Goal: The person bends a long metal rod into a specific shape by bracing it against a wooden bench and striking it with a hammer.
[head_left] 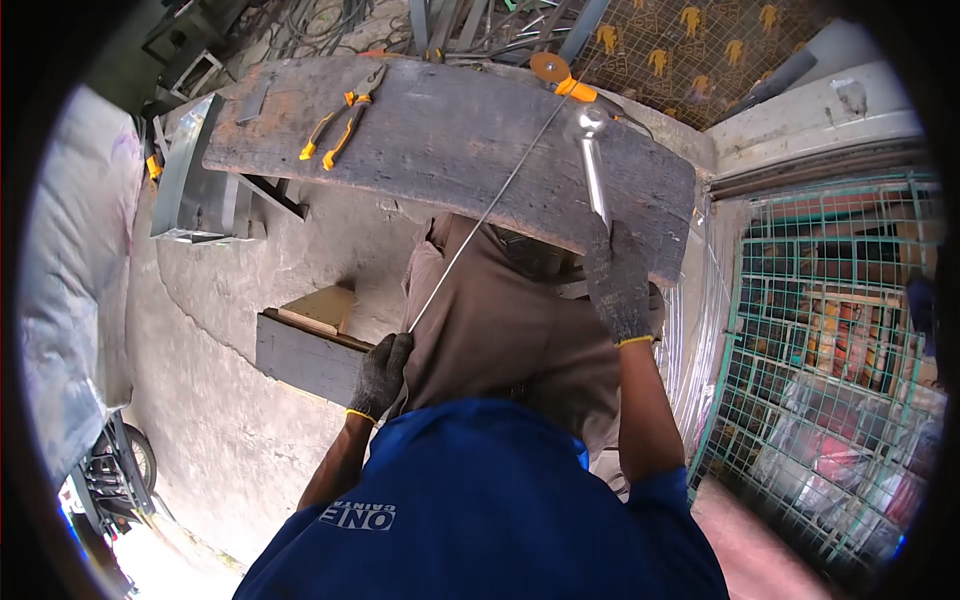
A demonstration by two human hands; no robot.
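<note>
My left hand (381, 377), in a dark glove with a yellow cuff, is closed around the lower end of a thin metal rod (486, 208). The rod slants up past my trousers and across the dark wooden bench (440, 135). In my gloved right hand (618, 283) is a shiny metal hammer (594, 165), its rounded head raised over the right part of the bench, close to the rod's far end. Pliers (343, 118) with orange and black handles lie at the bench's left. An angle grinder (572, 84) with an orange body sits at the far edge.
A grey metal box-shaped piece (190, 180) stands left of the bench. Below it on the concrete floor is a dark wooden block (305, 352). A green wire-mesh panel (820, 330) borders the right side. Metal scraps and cables (330, 25) lie beyond the bench.
</note>
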